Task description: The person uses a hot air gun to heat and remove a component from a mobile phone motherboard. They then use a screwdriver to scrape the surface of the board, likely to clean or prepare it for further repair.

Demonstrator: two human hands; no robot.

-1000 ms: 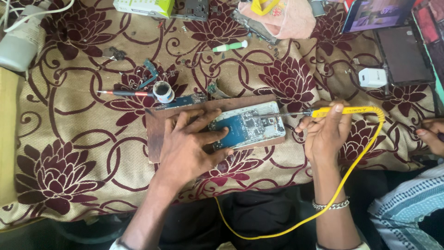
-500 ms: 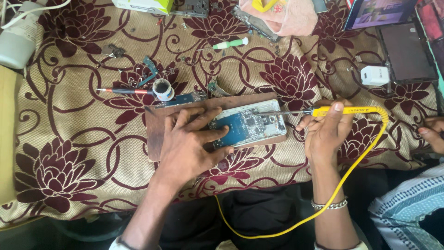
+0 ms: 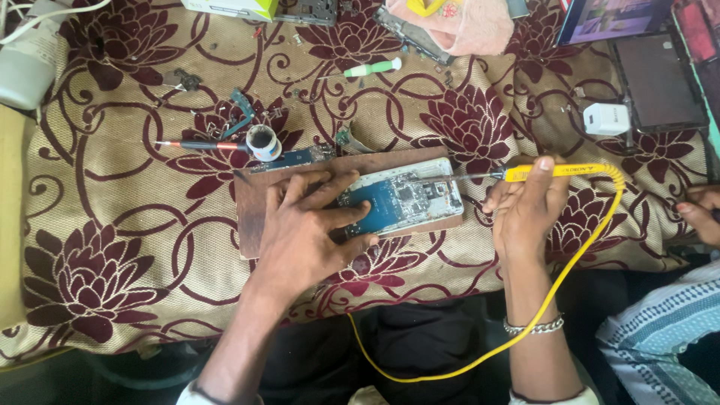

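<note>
Yellow plastic forms the handle of the soldering iron [image 3: 559, 171], which is gripped by the right hand [image 3: 525, 214] with the fingers curled shut around it and the thumb laid along its top; its thin metal tip is pointed left and is brought to the right edge of the opened phone [image 3: 401, 199]. A yellow cord [image 3: 570, 296] is seen running from the handle's far end down past the right wrist, where a metal bracelet [image 3: 532, 326] is worn. The phone, its circuit board exposed, is laid flat on a brown wooden board [image 3: 251, 217] on the surface [image 3: 112, 225], which is covered by a tan cloth with maroon flowers. The left hand [image 3: 307, 232] is spread open and pressed flat on the board, its fingertips resting on the phone's left part; nothing is grasped by it. Just behind the board, a small round tin [image 3: 262, 141] is set beside a red-handled tool [image 3: 199, 145]. Farther back, a green-handled screwdriver [image 3: 373, 68] is lying, and a white charger block [image 3: 606, 118] is placed near a dark tablet [image 3: 660, 82]. At the right edge, another person's hand [image 3: 701, 214] and a striped sleeve [image 3: 660, 330] are visible.
</note>
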